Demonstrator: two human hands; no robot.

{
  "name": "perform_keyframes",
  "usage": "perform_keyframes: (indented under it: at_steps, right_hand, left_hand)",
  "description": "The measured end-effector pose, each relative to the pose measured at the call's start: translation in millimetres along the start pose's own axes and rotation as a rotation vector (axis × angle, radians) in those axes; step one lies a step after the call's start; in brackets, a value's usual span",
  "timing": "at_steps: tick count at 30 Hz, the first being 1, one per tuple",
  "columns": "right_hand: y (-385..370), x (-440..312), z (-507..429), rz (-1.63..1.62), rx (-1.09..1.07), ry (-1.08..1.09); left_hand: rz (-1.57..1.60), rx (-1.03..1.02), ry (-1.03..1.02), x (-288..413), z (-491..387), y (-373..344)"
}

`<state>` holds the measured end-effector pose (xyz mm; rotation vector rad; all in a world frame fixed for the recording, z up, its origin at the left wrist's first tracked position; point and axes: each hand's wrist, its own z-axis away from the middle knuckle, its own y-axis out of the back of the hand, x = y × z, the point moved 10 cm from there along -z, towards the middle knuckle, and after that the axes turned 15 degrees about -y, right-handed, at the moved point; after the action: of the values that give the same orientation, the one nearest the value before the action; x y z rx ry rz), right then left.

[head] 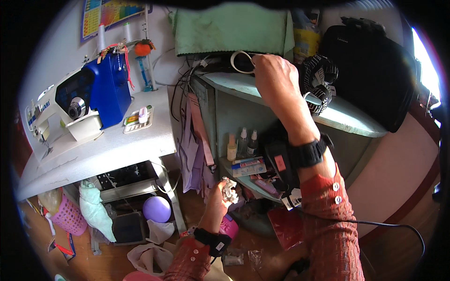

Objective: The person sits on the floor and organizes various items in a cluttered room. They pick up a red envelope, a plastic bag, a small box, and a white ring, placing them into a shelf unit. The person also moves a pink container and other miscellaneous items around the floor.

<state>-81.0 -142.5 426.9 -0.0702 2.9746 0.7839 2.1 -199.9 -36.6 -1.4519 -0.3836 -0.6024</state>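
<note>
My right hand point(276, 79) reaches over the back of a curved pale-green shelf top point(351, 117), its fingers closed at the rim of a cream ring-shaped object point(241, 62), which may be a roll of tape. The fingertips are hidden behind the knuckles. Lower down, my left hand point(216, 202) holds a crumpled whitish wad point(229, 190), paper or cloth, in front of the lower shelf. A green cloth point(233, 30) hangs just behind my right hand. Beside my right wrist, a black strap with white print point(318, 84) lies bunched on the shelf top.
A blue and white sewing machine point(110, 91) stands on a white table point(154, 123) at left. A black bag point(369, 77) rests at right. Spray bottles point(252, 142) stand on the lower shelf. Bags, a pink basket point(68, 214) and a purple ball point(157, 209) are below. A black cable point(390, 223) runs from my right sleeve.
</note>
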Motion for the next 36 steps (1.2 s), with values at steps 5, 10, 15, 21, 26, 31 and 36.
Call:
perform_keyframes:
  at_steps: [5, 10, 15, 21, 26, 31, 36]
  right_hand:
    - [-42.4, 23.0, -12.3, 0.230, -0.188, -0.114]
    - [-48.3, 42.6, -4.2, 0.261, -0.181, -0.133]
    - [-7.1, 18.7, 9.8, 0.045, -0.031, 0.071]
    - [66.5, 32.7, 105.4, -0.501, -0.100, 0.199]
    - [-13.7, 78.9, 218.5, -0.180, -0.620, 0.093]
    - [-102.5, 178.1, 266.2, -0.066, -0.836, -0.205]
    - [-153.8, 277.2, 217.0, -0.083, -0.588, -0.405]
  left_hand:
    - [0.086, -0.073, 0.028, -0.3, -0.8, -5.3]
    - [0.024, -0.081, 0.026, 6.0, 2.4, -2.8]
    - [0.041, -0.072, 0.002, 9.3, 7.0, -3.3]
    - [0.087, -0.093, -0.024, 11.2, 11.6, -12.6]
    - [0.002, -0.208, 0.005, 8.8, 16.2, -29.1]
    - [0.005, -0.199, 0.008, 2.6, 25.7, -38.2]
    - [0.044, -0.150, 0.034, -3.4, 22.6, -38.6]
